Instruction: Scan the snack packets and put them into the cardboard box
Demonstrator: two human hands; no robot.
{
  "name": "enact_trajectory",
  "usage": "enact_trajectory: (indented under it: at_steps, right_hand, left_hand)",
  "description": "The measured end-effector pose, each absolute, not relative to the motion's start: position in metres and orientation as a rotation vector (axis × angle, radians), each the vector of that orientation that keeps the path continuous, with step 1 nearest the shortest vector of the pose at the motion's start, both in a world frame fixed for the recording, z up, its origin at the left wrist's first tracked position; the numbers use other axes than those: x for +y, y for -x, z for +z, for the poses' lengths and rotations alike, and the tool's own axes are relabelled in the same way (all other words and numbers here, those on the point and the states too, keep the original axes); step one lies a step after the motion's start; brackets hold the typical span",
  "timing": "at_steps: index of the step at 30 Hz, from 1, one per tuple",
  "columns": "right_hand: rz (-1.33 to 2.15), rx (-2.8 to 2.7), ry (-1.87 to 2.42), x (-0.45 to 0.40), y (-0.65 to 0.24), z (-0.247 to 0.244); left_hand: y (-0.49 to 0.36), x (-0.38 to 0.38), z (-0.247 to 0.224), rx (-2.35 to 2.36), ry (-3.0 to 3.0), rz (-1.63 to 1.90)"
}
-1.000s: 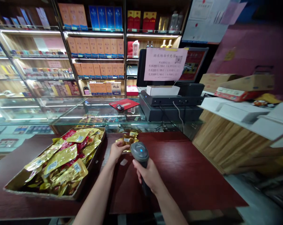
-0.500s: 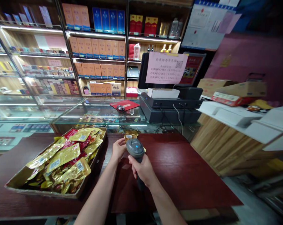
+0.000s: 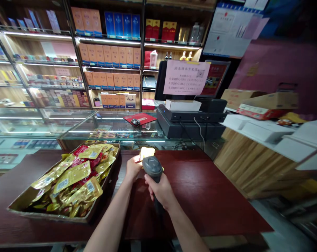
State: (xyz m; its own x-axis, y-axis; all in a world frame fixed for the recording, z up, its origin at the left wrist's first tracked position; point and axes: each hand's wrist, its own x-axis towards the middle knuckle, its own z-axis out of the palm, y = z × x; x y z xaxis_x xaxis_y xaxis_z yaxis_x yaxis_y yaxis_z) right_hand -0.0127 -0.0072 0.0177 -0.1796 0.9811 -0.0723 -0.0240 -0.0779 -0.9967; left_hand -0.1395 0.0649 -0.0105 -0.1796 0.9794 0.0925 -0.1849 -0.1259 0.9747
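Observation:
My right hand is wrapped round the handle of a dark grey barcode scanner, its head pointing away from me. Just beyond the scanner, a small gold snack packet is lit brightly white on its upper part; the scanner head hides the rest. My left hand grips that packet by its left side, fingers partly hidden. To the left, a shallow cardboard box holds many gold and red foil packets, some with barcode labels facing up.
The dark red tabletop runs under both hands. Behind it stand a glass counter with a red mouse pad, and a monitor over a black cash drawer. White boxes sit on the wooden cabinet at right.
The scanner's light now shines on the packet, whitening it, and the blue indicator on the scanner's head has gone dark. Both hands stay almost where they were.

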Motion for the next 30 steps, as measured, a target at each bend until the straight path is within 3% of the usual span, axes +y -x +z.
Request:
enact_trajectory:
  at_steps: [12, 19, 30]
  right_hand:
    - [1.366, -1.32, 1.132, -0.012, 0.01, 0.028]
    - [1.347, -1.398, 1.113, -0.019, 0.004, 0.034]
    - [1.492, -1.547, 1.043, -0.018, 0.05, 0.053]
  left_hand:
    - [0.143, 0.068, -0.017, 1.089, -0.824, 1.584]
    - [0.148, 0.051, 0.009, 1.114, -0.916, 1.594]
    - [0.278, -0.019, 0.072, 1.538, -1.253, 1.762]
